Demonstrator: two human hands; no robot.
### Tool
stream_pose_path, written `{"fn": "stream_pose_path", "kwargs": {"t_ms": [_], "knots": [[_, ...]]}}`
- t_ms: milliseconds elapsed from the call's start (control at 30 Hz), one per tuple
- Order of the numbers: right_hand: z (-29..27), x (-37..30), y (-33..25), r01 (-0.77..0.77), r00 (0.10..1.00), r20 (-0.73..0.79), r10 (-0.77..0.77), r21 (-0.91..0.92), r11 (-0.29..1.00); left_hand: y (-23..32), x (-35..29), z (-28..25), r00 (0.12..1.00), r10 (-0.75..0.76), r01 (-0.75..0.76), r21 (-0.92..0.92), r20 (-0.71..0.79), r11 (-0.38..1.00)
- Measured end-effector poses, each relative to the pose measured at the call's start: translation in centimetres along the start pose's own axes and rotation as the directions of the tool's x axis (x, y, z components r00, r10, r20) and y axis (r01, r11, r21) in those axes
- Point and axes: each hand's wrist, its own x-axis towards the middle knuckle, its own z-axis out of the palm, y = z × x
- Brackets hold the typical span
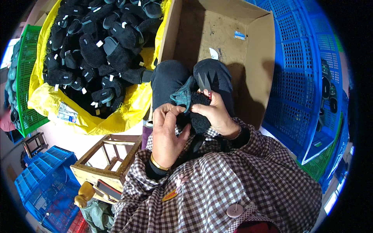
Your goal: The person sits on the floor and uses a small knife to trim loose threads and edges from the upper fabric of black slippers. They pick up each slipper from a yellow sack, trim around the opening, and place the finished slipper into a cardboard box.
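Over my lap I hold a black fuzzy slipper [201,120] with a dark teal lining or edge turned up at its top. My left hand [167,132] is closed, thumb and fingers pinching at the teal edge from the left. My right hand [218,116] grips the slipper's fuzzy side with the thumb on top. Small scissors [204,82] also sit in that hand; their blades point away from me, slightly apart, and a bit of red handle shows. Whatever thread or scrap lies between my left fingertips is too small to make out.
A yellow sack [39,97] heaped with black fuzzy slippers [93,50] stands at the far left. Beyond my knees is an open cardboard box [260,73] with a few scraps. Blue plastic crates [295,77] rise on the right. A wooden stool [87,169] stands at the left.
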Motion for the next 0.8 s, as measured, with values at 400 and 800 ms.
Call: {"fn": "stream_pose_path", "kwargs": {"t_ms": [400, 800], "knots": [[-1.1, -1.4, 0.3, 0.005, 1.000, -0.004, -0.005, 0.252, 0.968, -0.5, -1.0, 1.6, 0.980, 0.198, -0.201, 0.115, 0.034, 0.973], [-2.3, -1.6, 0.8, 0.126, 0.990, -0.096, -0.105, 0.252, 0.959, -1.2, -0.1, 4.7, 0.960, 0.274, -0.264, 0.132, -0.062, 0.955]]}}
